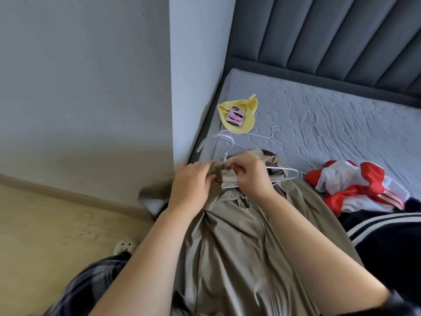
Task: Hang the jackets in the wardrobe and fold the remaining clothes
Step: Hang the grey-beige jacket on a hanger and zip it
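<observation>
**Beige jacket on bed, hanger only partly seated at collar**

Head view. The beige jacket (239, 247) lies front up across the edge of the bed (341, 115), with its collar pointing away from the person. A white hanger (284, 173) sits at the collar. One arm of it sticks out bare on the side toward the red-and-white garment (355, 185). The left hand (191, 185) and right hand (250, 176) meet over the collar. The fingers (241, 160) of both are curled and pinch bunched collar fabric. Beyond the collar lie spare hangers (280, 142), then a yellow cloth (248, 110) with a phone (235, 116) on it. A dark striped garment (387, 242) lies just beside the jacket.

Risks, as judged:
- The smooth fabric may slide off the bare hanger arm on lifting, since that shoulder looks unseated.
- The hook could catch the spare hangers close by.

Containers: none visible. The wardrobe is out of frame.
</observation>
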Demonstrator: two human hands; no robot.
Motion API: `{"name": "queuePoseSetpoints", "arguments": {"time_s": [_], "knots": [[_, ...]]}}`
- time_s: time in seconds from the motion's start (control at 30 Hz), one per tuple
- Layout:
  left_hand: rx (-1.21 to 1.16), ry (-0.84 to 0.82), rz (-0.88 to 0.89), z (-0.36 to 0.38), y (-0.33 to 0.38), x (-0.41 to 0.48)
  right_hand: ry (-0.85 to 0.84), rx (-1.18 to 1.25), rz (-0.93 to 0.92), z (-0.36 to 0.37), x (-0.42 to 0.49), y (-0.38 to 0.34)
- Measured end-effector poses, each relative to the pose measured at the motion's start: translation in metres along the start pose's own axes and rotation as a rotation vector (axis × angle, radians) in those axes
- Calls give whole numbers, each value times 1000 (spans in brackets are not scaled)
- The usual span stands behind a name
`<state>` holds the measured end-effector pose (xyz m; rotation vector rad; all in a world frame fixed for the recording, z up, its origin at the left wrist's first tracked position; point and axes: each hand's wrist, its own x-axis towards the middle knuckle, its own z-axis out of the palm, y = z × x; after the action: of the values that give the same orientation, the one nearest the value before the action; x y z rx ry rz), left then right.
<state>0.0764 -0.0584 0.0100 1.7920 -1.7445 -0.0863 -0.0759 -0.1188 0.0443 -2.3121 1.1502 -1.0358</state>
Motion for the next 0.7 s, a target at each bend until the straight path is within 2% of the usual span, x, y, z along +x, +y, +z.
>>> {"name": "queuePoseSetpoints", "arguments": {"time_s": [0.07, 0.17, 0.27, 0.33, 0.43, 0.5, 0.57, 0.7], "knots": [[-60, 8, -91, 2, -4, -4, 7, -32, -81, 11, -5, -8], [-75, 67, -203, 6, -13, -8, 167, -95, -61, 26, -13, -10], [-183, 166, -329, 8, -19, -9, 465, -85, 87, 32, -29, -1], [-225, 203, -362, 9, -24, -10, 589, 16, 308, 34, -43, 9], [-245, 209, -405, 10, -29, -11, 592, 318, 863, 36, -49, 35], [-259, 205, -422, 10, -31, -12, 579, 644, 1146, 33, -45, 53], [-276, 193, -420, 9, -32, -11, 510, 836, 1243, 29, -43, 71], [-279, 142, -390, 8, -34, -8, 411, 860, 1232, 17, -28, 93]]}}
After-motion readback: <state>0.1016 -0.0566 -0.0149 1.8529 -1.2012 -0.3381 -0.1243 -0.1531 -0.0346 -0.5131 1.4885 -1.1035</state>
